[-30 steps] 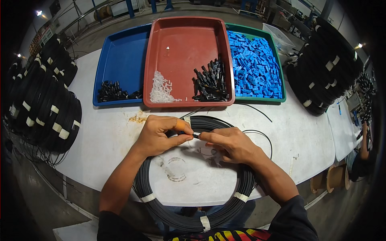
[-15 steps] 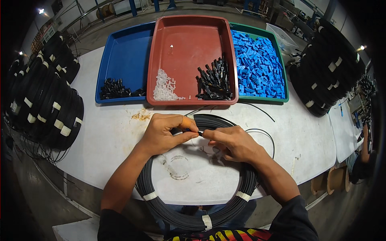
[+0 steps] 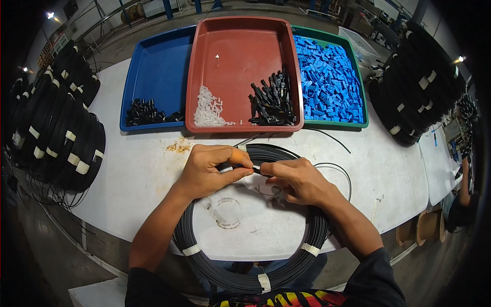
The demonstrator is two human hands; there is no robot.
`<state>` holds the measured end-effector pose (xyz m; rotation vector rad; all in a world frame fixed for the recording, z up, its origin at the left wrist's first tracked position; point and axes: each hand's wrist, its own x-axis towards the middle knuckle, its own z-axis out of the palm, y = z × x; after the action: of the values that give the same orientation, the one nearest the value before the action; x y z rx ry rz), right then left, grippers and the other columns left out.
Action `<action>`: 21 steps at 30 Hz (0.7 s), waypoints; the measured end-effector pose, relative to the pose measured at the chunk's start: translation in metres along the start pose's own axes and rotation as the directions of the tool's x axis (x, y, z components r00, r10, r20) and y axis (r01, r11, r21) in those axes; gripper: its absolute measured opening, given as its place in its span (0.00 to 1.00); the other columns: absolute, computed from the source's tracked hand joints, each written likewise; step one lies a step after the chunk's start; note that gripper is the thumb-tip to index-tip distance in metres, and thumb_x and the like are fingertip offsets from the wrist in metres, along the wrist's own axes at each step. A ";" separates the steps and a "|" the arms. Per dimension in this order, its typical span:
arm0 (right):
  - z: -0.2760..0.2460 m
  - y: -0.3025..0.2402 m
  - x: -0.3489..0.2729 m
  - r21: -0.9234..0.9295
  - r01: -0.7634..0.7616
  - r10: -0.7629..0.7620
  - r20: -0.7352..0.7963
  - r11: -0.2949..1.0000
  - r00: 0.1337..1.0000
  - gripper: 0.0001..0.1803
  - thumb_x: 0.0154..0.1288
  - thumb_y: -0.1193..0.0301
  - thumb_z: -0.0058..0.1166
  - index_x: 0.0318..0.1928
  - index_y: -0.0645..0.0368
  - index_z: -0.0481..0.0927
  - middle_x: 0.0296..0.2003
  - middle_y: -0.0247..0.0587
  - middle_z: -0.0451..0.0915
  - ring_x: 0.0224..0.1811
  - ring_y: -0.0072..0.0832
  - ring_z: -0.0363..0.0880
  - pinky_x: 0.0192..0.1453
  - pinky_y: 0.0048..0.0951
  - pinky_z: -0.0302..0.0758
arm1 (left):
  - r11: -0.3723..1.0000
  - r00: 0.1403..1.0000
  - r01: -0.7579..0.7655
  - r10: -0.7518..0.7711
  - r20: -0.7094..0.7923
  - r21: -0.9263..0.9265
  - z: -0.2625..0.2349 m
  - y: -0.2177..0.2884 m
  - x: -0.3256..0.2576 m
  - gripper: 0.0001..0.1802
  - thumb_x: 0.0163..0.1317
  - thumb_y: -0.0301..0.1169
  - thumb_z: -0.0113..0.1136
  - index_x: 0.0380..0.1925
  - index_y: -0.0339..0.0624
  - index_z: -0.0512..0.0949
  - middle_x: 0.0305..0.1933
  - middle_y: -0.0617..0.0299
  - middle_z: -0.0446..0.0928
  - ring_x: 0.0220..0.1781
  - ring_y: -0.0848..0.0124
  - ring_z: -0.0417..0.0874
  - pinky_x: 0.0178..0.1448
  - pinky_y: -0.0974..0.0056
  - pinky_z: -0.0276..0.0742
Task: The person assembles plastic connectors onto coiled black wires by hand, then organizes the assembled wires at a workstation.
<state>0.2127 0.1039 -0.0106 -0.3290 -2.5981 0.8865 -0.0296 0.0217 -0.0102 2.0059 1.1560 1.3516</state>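
Above the upper part of a coil of black cable (image 3: 185, 230), my two hands meet fingertip to fingertip. My left hand (image 3: 212, 166) is closed in a pinch, thumb against forefinger, on one end of a small black piece (image 3: 256, 171). From the other side my right hand (image 3: 294, 179) pinches the same piece, its remaining fingers curled under. A whitish spot shows between the fingertips; most of the piece is covered, so its exact kind cannot be made out. Bands of pale tape hold the coil together, and its near side hangs past the table's front edge.
Behind the coil stand a blue tray (image 3: 163, 66) with black parts, a red tray (image 3: 240, 51) with white sleeves and black connectors, and a green tray (image 3: 365, 115) full of blue clips. Taped cable coils are stacked left (image 3: 56, 138) and right (image 3: 409, 97). Loose cable (image 3: 350, 181) curves beside my right hand.
My right fingertips have shifted slightly to the right, so a little more of the small black piece shows between the hands. My left hand holds almost still.
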 end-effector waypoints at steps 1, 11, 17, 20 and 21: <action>0.000 0.001 -0.001 -0.004 0.018 -0.018 -0.016 1.000 1.000 0.36 0.45 0.89 0.59 0.59 0.57 0.76 0.41 0.46 0.85 0.41 0.38 0.90 0.34 0.33 0.83 | 1.000 1.000 0.017 -0.017 0.002 0.012 0.000 0.000 0.000 0.07 0.55 0.21 0.75 0.34 0.35 0.87 0.36 0.58 0.88 0.35 0.73 0.88 0.40 0.70 0.84; 0.004 0.008 -0.005 -0.081 0.045 -0.048 -0.036 0.996 0.998 0.43 0.44 0.82 0.65 0.66 0.49 0.73 0.32 0.42 0.79 0.32 0.44 0.82 0.36 0.43 0.79 | 0.999 1.000 0.008 -0.009 -0.027 -0.042 0.002 -0.004 -0.002 0.07 0.56 0.20 0.74 0.35 0.33 0.87 0.38 0.56 0.88 0.36 0.73 0.88 0.40 0.70 0.85; 0.004 0.008 -0.005 -0.099 0.057 -0.062 -0.044 0.993 0.997 0.44 0.43 0.82 0.65 0.66 0.49 0.73 0.31 0.41 0.78 0.30 0.43 0.81 0.35 0.42 0.78 | 0.944 0.985 0.156 -0.171 -0.024 -0.292 0.005 -0.006 -0.007 0.32 0.58 0.19 0.74 0.62 0.36 0.73 0.41 0.56 0.87 0.42 0.74 0.88 0.50 0.69 0.85; 0.002 0.005 -0.004 -0.113 0.053 -0.056 -0.021 0.992 0.998 0.43 0.43 0.82 0.66 0.66 0.49 0.74 0.31 0.41 0.78 0.30 0.42 0.81 0.35 0.42 0.78 | 0.934 0.983 0.169 -0.184 -0.018 -0.314 0.006 -0.006 -0.009 0.42 0.57 0.19 0.75 0.69 0.40 0.62 0.42 0.55 0.86 0.46 0.73 0.87 0.55 0.68 0.83; 0.003 0.005 -0.004 -0.112 0.054 -0.057 -0.021 0.992 0.998 0.43 0.43 0.82 0.66 0.66 0.49 0.74 0.31 0.41 0.78 0.30 0.42 0.81 0.35 0.42 0.78 | 0.931 0.982 0.175 -0.190 -0.017 -0.321 0.005 -0.006 -0.009 0.43 0.57 0.19 0.75 0.70 0.40 0.61 0.43 0.55 0.86 0.47 0.73 0.87 0.55 0.68 0.83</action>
<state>0.2157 0.1048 -0.0170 -0.2945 -2.6270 0.7161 -0.0285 0.0175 -0.0213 1.6057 1.0387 1.3957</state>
